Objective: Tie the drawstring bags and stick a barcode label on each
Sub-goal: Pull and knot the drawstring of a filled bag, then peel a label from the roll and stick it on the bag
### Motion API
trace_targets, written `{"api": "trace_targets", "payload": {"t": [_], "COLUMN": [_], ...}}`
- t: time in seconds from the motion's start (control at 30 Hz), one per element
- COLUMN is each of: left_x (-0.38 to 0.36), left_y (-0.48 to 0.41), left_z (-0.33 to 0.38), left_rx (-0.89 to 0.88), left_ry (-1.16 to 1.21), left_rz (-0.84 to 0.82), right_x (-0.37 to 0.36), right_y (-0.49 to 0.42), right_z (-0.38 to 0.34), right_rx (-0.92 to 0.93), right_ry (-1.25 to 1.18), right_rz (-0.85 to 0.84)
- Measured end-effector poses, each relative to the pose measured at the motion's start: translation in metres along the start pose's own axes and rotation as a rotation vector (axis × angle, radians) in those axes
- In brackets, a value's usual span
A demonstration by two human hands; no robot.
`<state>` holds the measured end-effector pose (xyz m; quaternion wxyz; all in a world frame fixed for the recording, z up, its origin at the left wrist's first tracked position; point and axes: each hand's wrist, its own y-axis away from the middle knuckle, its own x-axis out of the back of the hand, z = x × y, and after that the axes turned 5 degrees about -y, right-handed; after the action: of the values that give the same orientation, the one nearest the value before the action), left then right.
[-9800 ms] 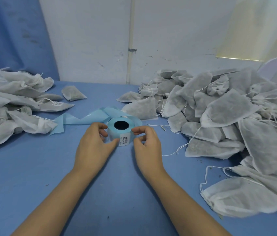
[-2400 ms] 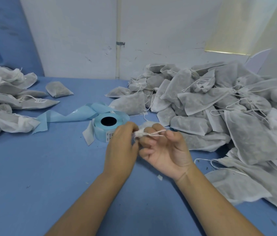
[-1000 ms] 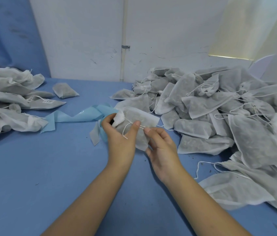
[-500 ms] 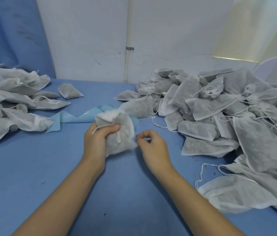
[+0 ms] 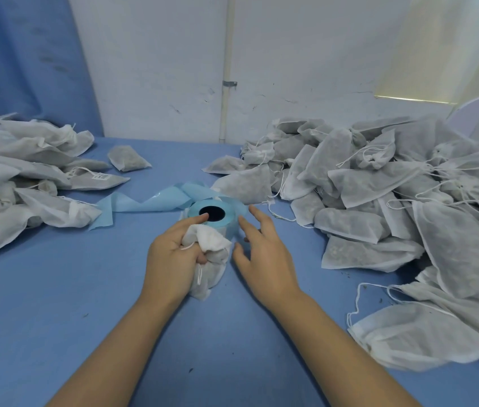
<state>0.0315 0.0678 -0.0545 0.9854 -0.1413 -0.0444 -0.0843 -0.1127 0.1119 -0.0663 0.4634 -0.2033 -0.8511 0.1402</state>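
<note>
The bag has been brought down beside the label roll since the last view, gripped in the left hand, while the right hand, empty and spread, is reached toward the roll. Labelling looks still owed here; finished bags are piled left, a larger heap is left waiting right.

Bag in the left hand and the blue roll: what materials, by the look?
Bag: likely thin nonwoven fabric, matte white, semi-sheer, greyish where filled, crumples softly. Roll: seems glossy light-blue label liner paper; its loose strip glints and holds creases.
</note>
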Motion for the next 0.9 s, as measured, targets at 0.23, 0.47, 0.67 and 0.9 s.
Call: {"api": "trace_targets", "payload": {"t": [0.23,0.47,0.67,0.9], "left_x": [-0.0016,-0.0022,-0.0019,-0.0022], "left_y": [-0.0013,0.0,0.0,0.0038], "left_z": [-0.0015,-0.0055,-0.0054,-0.005], "left_rx": [0.005,-0.037,-0.039,-0.106], "left_ry": [-0.052,-0.087,-0.12,-0.251], "left_rz": [-0.015,-0.013,-0.027,-0.041], "right_x": [0.0017,0.0006,0.0027,0.0062], "right_y": [-0.0021,-0.0012,-0.0023,-0.0025], "right_z": [0.0013,0.0005,-0.0018,-0.0021], "right_rx": [-0.046,-0.047,0.073,0.08], "right_ry": [-0.026,0.056,-0.007,0.036], "right_rz": [0.002,0.006,0.064,0.152]}}
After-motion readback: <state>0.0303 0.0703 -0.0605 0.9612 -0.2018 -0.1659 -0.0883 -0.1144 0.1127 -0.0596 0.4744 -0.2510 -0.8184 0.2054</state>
